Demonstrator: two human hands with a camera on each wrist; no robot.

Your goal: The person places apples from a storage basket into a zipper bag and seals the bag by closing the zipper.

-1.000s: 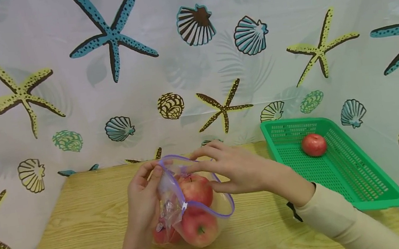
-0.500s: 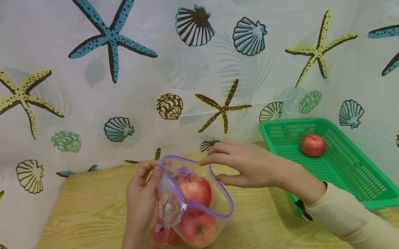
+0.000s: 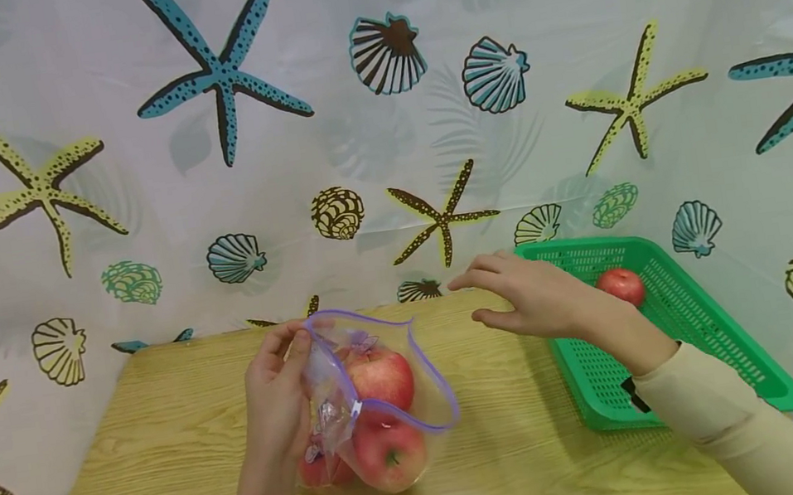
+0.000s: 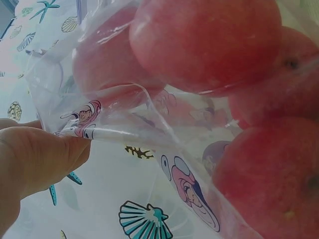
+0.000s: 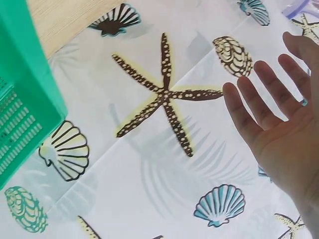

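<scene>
A clear zip bag (image 3: 431,397) with a purple rim and a white slider stands on the table, its mouth spread wide. Several red apples (image 3: 381,379) fill it; the left wrist view shows the apples (image 4: 209,45) close up through the plastic. My left hand (image 3: 281,396) pinches the bag's rim at the upper left between thumb and fingers; in the left wrist view that hand (image 4: 40,154) holds a fold of the film. My right hand (image 3: 534,296) is in the air between the bag and the basket, fingers extended and holding nothing. The right wrist view shows its palm (image 5: 284,134) bare.
A green plastic basket (image 3: 705,307) stands at the right of the wooden table (image 3: 174,444), with one red apple (image 3: 621,285) inside, partly behind my right forearm. A white curtain (image 3: 353,144) printed with starfish and shells hangs behind the table.
My right hand has moved from over the bag's mouth to the right, near the basket. The left hand keeps its pinch on the rim, shifting slightly left with the bag.
</scene>
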